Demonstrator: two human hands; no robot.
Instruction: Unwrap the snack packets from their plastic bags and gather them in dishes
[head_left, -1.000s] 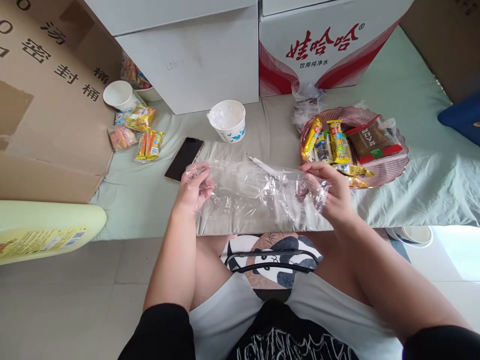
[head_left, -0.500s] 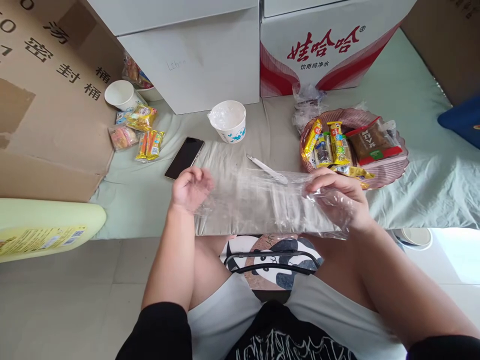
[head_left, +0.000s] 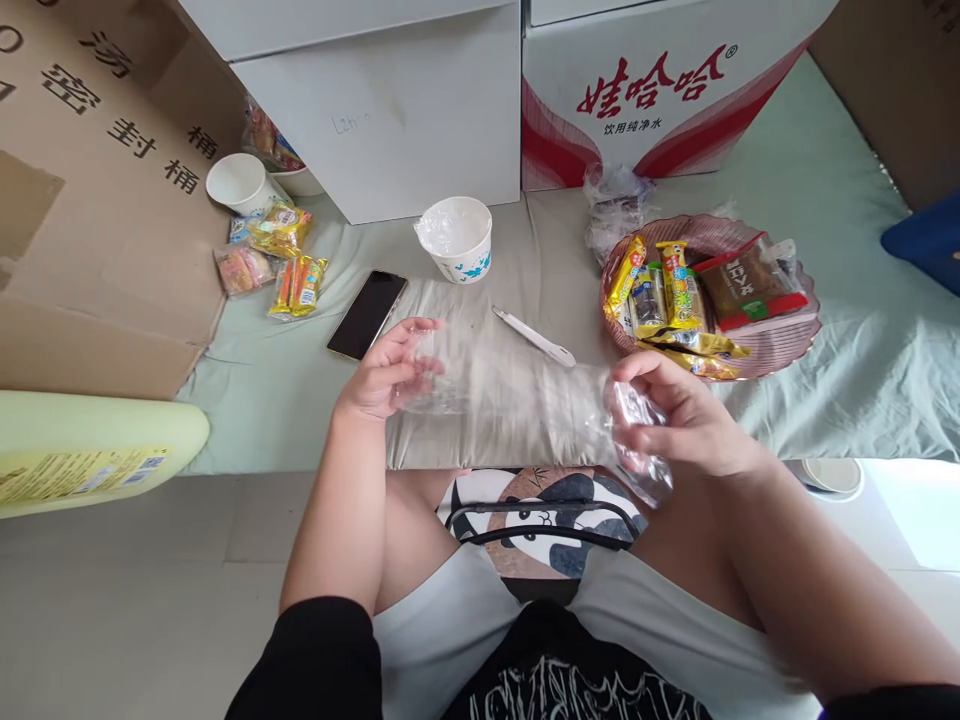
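Observation:
A sheet of clear plastic film (head_left: 510, 400) stretches between my two hands above the front edge of the cloth-covered surface. My left hand (head_left: 390, 370) has its fingers curled on the film's left end. At the other end my right hand (head_left: 679, 410) grips a bunched, crumpled part of it between thumb and fingers. Just beyond the film lies a white utility knife (head_left: 534, 336). A paper bowl (head_left: 469, 250) with blue print stands farther back, with clear plastic inside and over its left rim. Near my left hand a dark phone (head_left: 367, 315) lies flat.
On the right a pink glass bowl (head_left: 795, 345) holds several packaged snacks. More snack packets (head_left: 298, 287) and a white paper cup (head_left: 244, 185) are at the left. White boxes (head_left: 420, 120) stand along the back, a cardboard box (head_left: 112, 230) and a yellow-green container (head_left: 97, 430) at the left.
My left hand has moved right and turned, fingers now curled on the film. My right hand has closed in slightly, and the film's right end is more bunched.

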